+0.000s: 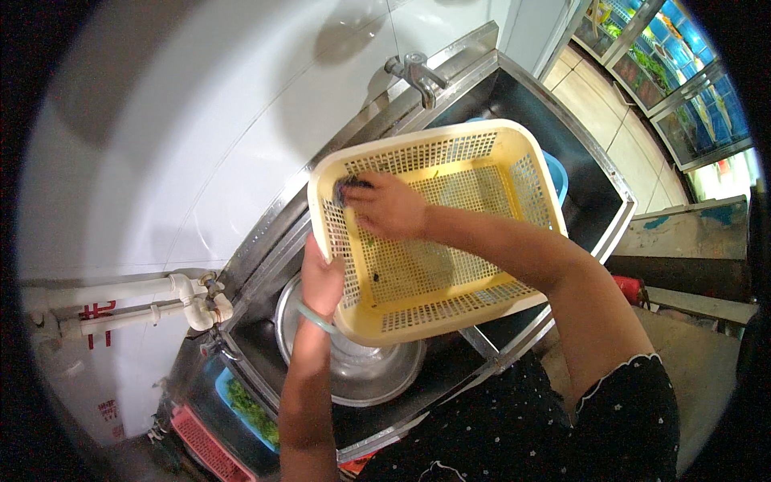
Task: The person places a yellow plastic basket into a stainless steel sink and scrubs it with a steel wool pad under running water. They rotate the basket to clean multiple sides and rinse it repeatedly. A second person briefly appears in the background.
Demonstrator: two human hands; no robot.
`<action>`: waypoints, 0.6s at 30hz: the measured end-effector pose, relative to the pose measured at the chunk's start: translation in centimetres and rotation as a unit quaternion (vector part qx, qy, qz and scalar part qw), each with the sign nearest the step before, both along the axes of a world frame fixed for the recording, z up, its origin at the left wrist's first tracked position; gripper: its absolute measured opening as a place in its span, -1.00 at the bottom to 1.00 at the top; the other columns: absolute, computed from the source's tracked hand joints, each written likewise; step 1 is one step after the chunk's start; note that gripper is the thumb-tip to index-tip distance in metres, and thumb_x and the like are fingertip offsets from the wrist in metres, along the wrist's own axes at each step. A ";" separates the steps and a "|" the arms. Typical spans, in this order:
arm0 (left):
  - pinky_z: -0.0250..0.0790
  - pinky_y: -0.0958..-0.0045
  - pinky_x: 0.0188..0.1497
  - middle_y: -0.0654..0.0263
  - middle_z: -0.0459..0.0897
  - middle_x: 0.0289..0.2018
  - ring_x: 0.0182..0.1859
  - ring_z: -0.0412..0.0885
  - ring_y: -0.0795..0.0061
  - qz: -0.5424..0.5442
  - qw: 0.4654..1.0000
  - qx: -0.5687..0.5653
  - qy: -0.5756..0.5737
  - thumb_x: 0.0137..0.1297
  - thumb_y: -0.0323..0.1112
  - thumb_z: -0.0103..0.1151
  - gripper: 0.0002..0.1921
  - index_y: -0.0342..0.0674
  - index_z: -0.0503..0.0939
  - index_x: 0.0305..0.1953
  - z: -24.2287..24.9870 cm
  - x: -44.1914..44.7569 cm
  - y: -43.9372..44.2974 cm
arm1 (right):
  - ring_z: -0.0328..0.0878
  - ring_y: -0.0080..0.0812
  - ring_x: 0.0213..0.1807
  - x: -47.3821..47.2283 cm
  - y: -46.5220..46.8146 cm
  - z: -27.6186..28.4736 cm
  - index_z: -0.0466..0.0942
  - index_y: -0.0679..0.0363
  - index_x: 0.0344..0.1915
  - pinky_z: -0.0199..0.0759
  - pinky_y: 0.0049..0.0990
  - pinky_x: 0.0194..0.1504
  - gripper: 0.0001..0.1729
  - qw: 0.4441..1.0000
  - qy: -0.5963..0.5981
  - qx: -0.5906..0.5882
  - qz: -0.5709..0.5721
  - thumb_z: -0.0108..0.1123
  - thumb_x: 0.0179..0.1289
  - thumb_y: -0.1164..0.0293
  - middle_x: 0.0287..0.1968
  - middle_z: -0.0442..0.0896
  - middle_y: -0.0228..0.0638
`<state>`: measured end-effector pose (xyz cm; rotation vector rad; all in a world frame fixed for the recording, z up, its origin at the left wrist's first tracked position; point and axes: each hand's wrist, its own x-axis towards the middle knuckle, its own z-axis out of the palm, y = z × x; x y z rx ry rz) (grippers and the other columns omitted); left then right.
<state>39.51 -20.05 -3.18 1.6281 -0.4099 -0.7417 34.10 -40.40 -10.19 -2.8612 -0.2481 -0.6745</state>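
A pale yellow plastic mesh basket [476, 193] is held tilted over a stainless steel double sink [572, 199]. My left hand [322, 277] grips its left rim, a pale green bangle [316, 319] around the wrist. Inside the basket, my right hand [388, 208] presses a dark, blurred pad or cloth [347, 188] against the upper left corner. Its exact kind cannot be made out. Small green and dark bits cling to the mesh. Below the basket, a round metal basin [379, 376] sits in the left bowl of the sink, partly hidden by the basket and my left arm.
A metal tap [421, 81] juts from the wall behind the sink. Part of a blue container [555, 178] shows in the right bowl. Leafy greens [250, 410] fill a blue basket at lower left, beside a red basket [208, 443]. White pipes [199, 301] run along the wall.
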 end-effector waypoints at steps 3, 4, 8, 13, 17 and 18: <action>0.35 0.43 0.27 0.19 0.52 0.15 0.16 0.51 0.45 0.005 1.000 0.010 0.001 0.25 -0.79 -0.17 -0.43 -0.36 0.26 0.31 -0.1 -0.4 -0.2 | 0.37 -0.10 0.29 0.1 0.3 -0.3 0.51 0.04 0.26 0.28 -0.07 0.28 -0.35 0.995 0.008 0.086 0.048 0.29 0.19 0.06 0.24 0.54 -0.40; 0.34 0.43 0.27 0.18 0.51 0.15 0.16 0.51 0.45 0.003 1.000 0.002 0.010 0.25 -0.79 -0.17 -0.43 -0.36 0.25 0.31 -0.2 -0.5 -0.2 | 0.38 -0.11 0.28 0.3 0.1 -0.4 0.50 0.04 0.27 0.31 -0.08 0.25 -0.34 0.998 -0.027 0.062 0.010 0.29 0.18 0.08 0.24 0.53 -0.38; 0.33 0.40 0.31 0.16 0.50 0.18 0.19 0.50 0.42 0.010 0.999 0.002 0.045 0.24 -0.77 -0.17 -0.41 -0.37 0.22 0.34 -0.1 -0.3 0.5 | 0.46 -0.19 0.16 1.1 -1.0 -0.3 0.46 0.04 0.30 0.45 -0.19 0.13 -0.33 0.996 -0.084 -0.033 0.027 0.26 0.16 0.17 0.23 0.50 -0.33; 0.36 0.38 0.29 0.14 0.50 0.20 0.20 0.51 0.41 -0.019 0.994 -0.071 0.080 0.16 -0.74 -0.14 -0.33 -0.37 0.21 0.37 -0.6 0.2 0.7 | 0.59 -0.11 -0.04 -0.5 0.8 0.4 0.61 0.12 -0.05 0.57 -0.21 -0.03 -0.59 0.980 0.093 0.174 -0.030 0.31 0.11 0.18 -0.06 0.61 -0.22; 0.38 0.37 0.28 0.15 0.49 0.22 0.20 0.52 0.39 -0.005 0.990 -0.114 0.087 0.09 -0.75 -0.17 -0.25 -0.34 0.17 0.42 -1.0 0.3 0.4 | 0.62 -0.08 -0.14 -3.9 3.9 0.5 0.62 0.18 -0.31 0.56 -0.16 -0.12 -0.70 0.957 0.130 0.188 0.180 0.34 0.07 0.20 -0.21 0.65 -0.18; 0.39 0.35 0.27 0.15 0.50 0.22 0.20 0.53 0.37 -0.002 0.990 -0.104 0.096 0.10 -0.75 -0.17 -0.24 -0.32 0.17 0.43 -1.1 0.2 0.3 | 0.62 -0.08 -0.13 -4.5 4.2 0.5 0.62 0.18 -0.30 0.56 -0.15 -0.13 -0.70 0.953 0.104 0.182 0.221 0.34 0.09 0.20 -0.20 0.66 -0.18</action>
